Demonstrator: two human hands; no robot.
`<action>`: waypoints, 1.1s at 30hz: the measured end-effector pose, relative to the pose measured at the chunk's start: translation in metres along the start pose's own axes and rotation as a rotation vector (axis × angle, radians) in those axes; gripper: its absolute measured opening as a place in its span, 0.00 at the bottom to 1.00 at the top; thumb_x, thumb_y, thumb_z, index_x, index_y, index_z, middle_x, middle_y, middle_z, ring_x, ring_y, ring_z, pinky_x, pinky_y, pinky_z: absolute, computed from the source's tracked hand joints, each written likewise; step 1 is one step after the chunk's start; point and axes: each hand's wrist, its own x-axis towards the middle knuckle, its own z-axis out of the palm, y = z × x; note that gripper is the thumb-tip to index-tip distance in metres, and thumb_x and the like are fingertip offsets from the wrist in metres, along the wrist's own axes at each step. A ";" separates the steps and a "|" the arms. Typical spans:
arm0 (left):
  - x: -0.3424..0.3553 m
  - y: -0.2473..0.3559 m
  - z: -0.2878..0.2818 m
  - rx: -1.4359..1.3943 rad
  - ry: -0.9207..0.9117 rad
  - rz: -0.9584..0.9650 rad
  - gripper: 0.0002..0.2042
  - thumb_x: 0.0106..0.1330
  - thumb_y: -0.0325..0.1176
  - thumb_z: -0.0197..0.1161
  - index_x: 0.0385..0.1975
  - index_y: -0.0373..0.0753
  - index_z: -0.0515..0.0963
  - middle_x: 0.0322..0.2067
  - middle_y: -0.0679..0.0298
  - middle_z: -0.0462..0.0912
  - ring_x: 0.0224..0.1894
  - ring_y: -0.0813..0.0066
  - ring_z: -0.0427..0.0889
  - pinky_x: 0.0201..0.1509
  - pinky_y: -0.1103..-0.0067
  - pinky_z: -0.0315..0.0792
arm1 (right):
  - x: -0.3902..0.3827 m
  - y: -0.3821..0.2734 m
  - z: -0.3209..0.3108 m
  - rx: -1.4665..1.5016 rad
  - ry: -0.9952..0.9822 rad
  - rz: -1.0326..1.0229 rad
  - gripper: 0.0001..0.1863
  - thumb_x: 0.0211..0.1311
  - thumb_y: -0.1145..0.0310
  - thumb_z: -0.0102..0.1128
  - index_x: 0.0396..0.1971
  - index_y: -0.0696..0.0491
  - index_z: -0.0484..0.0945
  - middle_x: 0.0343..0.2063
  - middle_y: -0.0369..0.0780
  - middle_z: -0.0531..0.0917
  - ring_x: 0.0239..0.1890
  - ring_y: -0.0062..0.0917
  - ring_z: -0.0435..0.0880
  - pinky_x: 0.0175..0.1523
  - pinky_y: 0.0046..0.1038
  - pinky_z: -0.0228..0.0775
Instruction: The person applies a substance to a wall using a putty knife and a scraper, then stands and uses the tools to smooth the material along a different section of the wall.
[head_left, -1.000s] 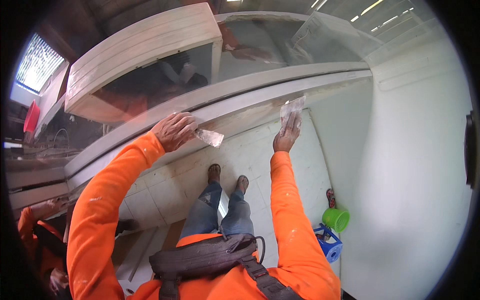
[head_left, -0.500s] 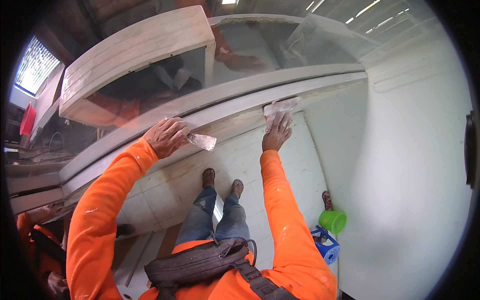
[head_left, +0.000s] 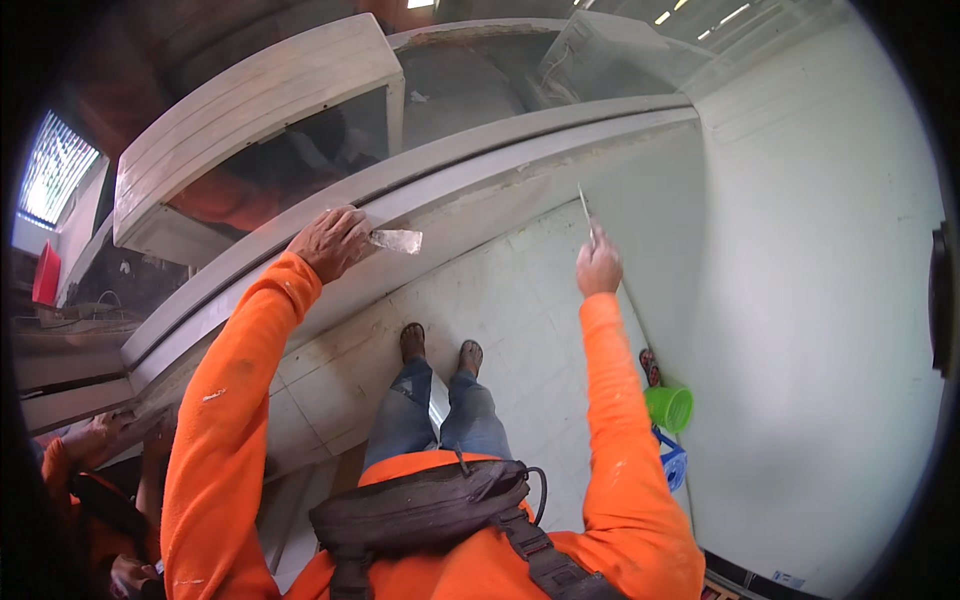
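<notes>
My left hand (head_left: pixel 335 243) is closed round a putty knife (head_left: pixel 398 241) and rests at the edge of the white window ledge (head_left: pixel 480 172). The knife's blade is smeared with pale filler and points right. Farther right, my right hand (head_left: pixel 599 266) grips a wide flat scraper (head_left: pixel 585 204), now turned nearly edge-on. It is held away from the ledge, in front of the pale wall and floor; its handle is hidden in my fingers. Pale residue streaks the wall strip (head_left: pixel 530 176) below the ledge.
A boxy pale housing (head_left: pixel 250 115) stands beyond the glass. The white wall (head_left: pixel 800 330) rises at right. Beside it on the tiled floor (head_left: pixel 520 290) are a green basket (head_left: pixel 669 408) and a blue stool (head_left: pixel 672 463). An orange-clad figure (head_left: pixel 95 500), perhaps a reflection, shows lower left.
My right hand has drawn the scraper off the ledge, moved right, and turned it from flat to edge-on. My left hand stays at the ledge with the putty knife. The view has shifted slightly.
</notes>
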 end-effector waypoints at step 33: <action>0.008 0.005 -0.002 0.026 -0.026 -0.026 0.12 0.64 0.36 0.60 0.44 0.38 0.75 0.48 0.56 0.74 0.56 0.56 0.73 0.60 0.66 0.71 | 0.108 -0.057 -0.045 -0.026 0.140 -0.651 0.12 0.54 0.74 0.56 0.35 0.47 0.85 0.38 0.36 0.86 0.47 0.33 0.79 0.60 0.37 0.63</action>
